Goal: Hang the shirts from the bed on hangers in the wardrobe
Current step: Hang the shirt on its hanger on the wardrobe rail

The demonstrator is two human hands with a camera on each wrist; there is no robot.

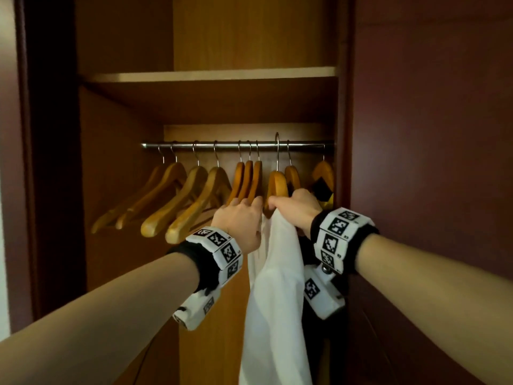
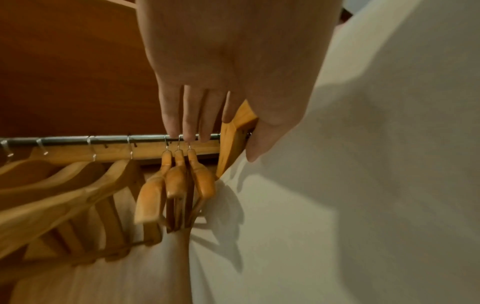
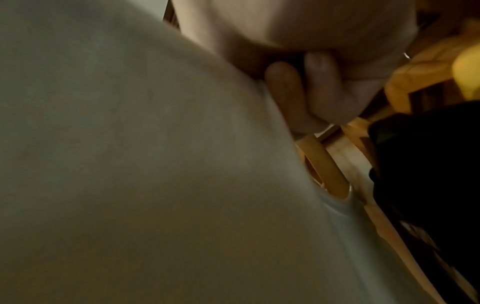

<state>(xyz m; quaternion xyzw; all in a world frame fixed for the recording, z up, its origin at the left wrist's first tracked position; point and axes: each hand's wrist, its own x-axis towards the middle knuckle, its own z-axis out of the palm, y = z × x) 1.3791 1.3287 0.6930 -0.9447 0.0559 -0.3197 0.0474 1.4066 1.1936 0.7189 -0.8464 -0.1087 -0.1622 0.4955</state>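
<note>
A white shirt (image 1: pixel 277 287) (image 2: pixel 363 185) (image 3: pixel 130 164) hangs from a wooden hanger (image 1: pixel 276 182) (image 2: pixel 233 135) (image 3: pixel 327 174). That hanger's metal hook stands just above the steel rod (image 1: pixel 222 145) (image 2: pixel 103 138) in the wardrobe. My right hand (image 1: pixel 297 209) (image 3: pixel 324 88) grips the hanger's shoulder from the right, fingers curled round it under the shirt's collar. My left hand (image 1: pixel 245 208) (image 2: pixel 221 82) reaches in with straight fingers. They lie between this hanger and three bunched empty hangers (image 1: pixel 247 179) (image 2: pixel 179 181), and the thumb lies along the shirt.
Several more empty wooden hangers (image 1: pixel 194 195) hang to the left on the rod. A black and yellow garment (image 1: pixel 323 190) (image 3: pixel 428 164) hangs at the far right. A shelf (image 1: pixel 211 75) runs above the rod. The dark wardrobe door (image 1: pixel 430 134) stands close on the right.
</note>
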